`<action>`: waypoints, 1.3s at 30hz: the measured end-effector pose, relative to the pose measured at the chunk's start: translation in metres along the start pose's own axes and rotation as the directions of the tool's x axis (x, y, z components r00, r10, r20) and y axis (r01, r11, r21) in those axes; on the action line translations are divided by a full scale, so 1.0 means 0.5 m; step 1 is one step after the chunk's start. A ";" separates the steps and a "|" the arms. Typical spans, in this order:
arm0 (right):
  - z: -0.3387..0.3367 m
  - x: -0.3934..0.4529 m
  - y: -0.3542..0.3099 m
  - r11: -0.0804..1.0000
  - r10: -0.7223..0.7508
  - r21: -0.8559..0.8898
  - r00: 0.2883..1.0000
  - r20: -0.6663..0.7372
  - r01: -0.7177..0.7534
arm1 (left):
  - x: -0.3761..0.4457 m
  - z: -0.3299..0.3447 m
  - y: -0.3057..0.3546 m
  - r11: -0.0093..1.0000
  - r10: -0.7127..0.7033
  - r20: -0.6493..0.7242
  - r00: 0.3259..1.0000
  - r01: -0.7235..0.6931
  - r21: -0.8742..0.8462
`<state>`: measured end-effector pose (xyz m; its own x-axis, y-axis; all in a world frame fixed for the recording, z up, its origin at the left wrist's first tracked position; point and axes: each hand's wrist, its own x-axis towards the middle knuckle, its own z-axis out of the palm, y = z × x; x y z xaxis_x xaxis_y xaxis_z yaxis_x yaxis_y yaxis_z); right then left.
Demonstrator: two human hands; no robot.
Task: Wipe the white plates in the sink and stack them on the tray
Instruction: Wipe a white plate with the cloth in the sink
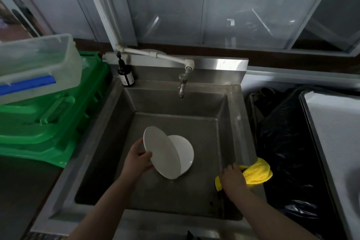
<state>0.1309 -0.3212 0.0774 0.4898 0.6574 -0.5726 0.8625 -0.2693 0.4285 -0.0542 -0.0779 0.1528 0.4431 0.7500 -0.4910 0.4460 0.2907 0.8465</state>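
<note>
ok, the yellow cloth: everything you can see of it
The yellow cloth looks soft and nubby, like microfibre, bright yellow and bunched up rather than spread. It is draped over the right rim of the steel sink, near the front corner, part hanging inside and part outside. The right hand rests on it, fingers curled over its middle. Whether it is wet cannot be told.

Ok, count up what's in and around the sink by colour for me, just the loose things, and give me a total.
White: 2, the tilted plate and the flat plate
Yellow: 1, the cloth
Green: 1, the stack of trays
Brown: 1, the pump bottle
Clear: 1, the plastic tub
Total: 6
</note>
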 end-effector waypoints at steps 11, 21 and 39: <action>-0.079 -0.029 0.030 0.950 0.042 0.312 0.998 -0.048 -0.025 | -0.004 0.006 -0.007 0.996 -0.028 0.043 0.999 0.032 -0.089; -0.120 -0.065 0.112 0.549 0.242 0.836 0.954 -0.180 0.019 | -0.025 0.029 -0.012 0.981 -0.063 0.124 0.990 0.084 -0.173; -0.115 -0.118 0.088 0.198 0.432 0.958 0.859 -0.275 0.207 | -0.054 0.050 0.053 0.945 0.145 0.394 0.907 -0.010 -0.326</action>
<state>0.1329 -0.3312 0.1702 0.7582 0.6420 -0.1140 0.3949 -0.5912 -0.7032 -0.0350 -0.1056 0.1833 0.7734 0.4886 -0.4038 0.1639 0.4611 0.8721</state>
